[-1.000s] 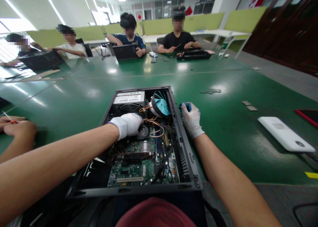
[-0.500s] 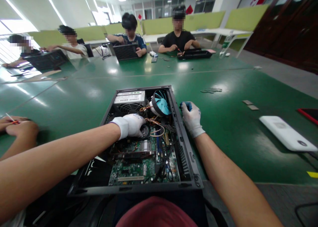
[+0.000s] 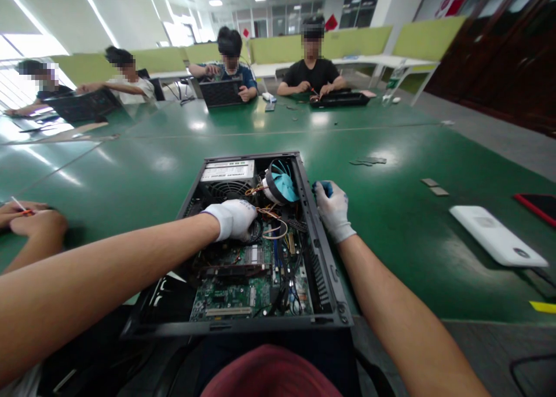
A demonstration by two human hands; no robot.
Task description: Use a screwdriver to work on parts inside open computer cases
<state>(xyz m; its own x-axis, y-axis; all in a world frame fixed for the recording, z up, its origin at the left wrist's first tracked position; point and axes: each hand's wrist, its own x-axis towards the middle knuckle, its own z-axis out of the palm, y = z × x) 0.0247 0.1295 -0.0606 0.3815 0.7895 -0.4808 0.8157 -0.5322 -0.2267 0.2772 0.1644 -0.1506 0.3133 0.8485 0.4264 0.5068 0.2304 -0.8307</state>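
An opened computer case (image 3: 332,281) lies flat at the table's near edge, its motherboard (image 3: 230,295) facing up. My left hand (image 3: 238,217), in a white glove, reaches inside with its fingers bent down by a bundle of black cables (image 3: 257,230); its fingertips are hidden. Just right of it are thin loose wires (image 3: 278,226). A cooling fan with blue blades (image 3: 283,182) sits tilted beside the power supply (image 3: 228,171). Outside the case's right wall, my right hand (image 3: 333,208) rests, gloved too, its blue-coated fingers curled in; whatever they hold is hidden.
On the green table (image 3: 391,229) to the right lie a white device with a cable (image 3: 495,235), a red-edged phone-like object (image 3: 538,208), small grey pieces (image 3: 434,187) and dark flat scraps (image 3: 369,161). A neighbour's hands (image 3: 35,220) are at the left; several people work across the table.
My left hand has shifted slightly to the right inside the case. My right hand stays beside the case wall. The view has tilted a little.
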